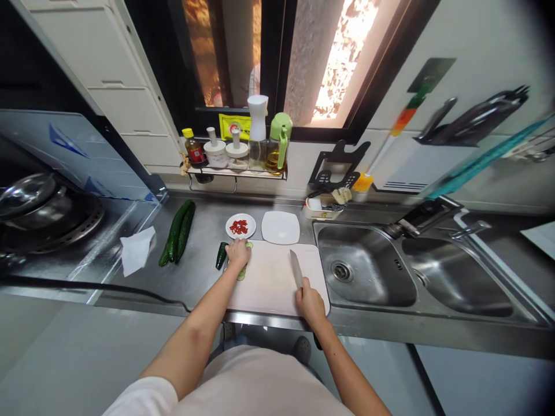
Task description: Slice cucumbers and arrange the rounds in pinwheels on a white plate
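My right hand (309, 297) is closed round the handle of a kitchen knife (296, 268), whose blade lies low over the right part of a white cutting board (271, 289). At the board's left edge, my left hand (238, 253) is curled over pale green cucumber slices (241, 274), some showing beside the fingers and below the palm. Just left of that hand a cut cucumber piece (221, 255) with dark green skin rests on the counter. Behind the board stand a small white plate of chopped red pieces (239, 227) and a bare white plate (280, 227).
Whole cucumbers (177, 232) and a white paper towel (137, 251) lie on the steel counter to the left. A pot (39, 199) sits on the stove. The double sink (366, 263) borders the board's right. A rack (238, 172) with seasoning jars and bottles hangs behind.
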### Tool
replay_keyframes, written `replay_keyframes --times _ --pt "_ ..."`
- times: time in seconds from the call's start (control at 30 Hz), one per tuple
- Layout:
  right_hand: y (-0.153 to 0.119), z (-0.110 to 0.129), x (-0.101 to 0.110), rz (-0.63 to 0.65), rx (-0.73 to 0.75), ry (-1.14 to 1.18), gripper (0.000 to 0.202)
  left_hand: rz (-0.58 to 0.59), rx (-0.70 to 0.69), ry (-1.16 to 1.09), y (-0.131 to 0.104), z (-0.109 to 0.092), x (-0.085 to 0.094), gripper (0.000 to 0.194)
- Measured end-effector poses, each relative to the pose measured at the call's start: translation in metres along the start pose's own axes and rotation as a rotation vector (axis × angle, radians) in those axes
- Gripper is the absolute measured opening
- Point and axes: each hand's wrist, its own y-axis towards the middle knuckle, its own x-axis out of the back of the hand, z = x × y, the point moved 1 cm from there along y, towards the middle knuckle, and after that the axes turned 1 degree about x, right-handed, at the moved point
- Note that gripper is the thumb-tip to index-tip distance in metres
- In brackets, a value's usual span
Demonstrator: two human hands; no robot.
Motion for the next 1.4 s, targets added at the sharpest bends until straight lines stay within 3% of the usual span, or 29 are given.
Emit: replay_keyframes --times 0.3,0.73,0.93,1.1,1.4 --pt "0.002 -0.001 0.0 0.021 -0.006 -0.001 0.025 -0.014 -0.031 0.078 0.005 -0.002 -0.008 0.029" --pt "0.001 -0.001 0.0 0.021 0.011 -0.021 0.027 -0.003 -0.01 -0.072 0.0 -0.004 -0.002 0.021" --pt "0.003 -0.002 -0.002 0.011 0.018 -0.025 0.027 0.077 -0.002 -0.24 -0.019 -0.016 0.002 0.02" --pt "0.004 -0.002 -0.004 0.011 0.017 -0.023 0.027 0.233 -0.078 -0.345 -0.044 -0.03 -0.005 0.018" --pt "0.005 -0.003 -0.005 0.014 0.018 -0.017 0.026 0.309 -0.142 -0.235 -0.057 -0.038 -0.017 0.019"
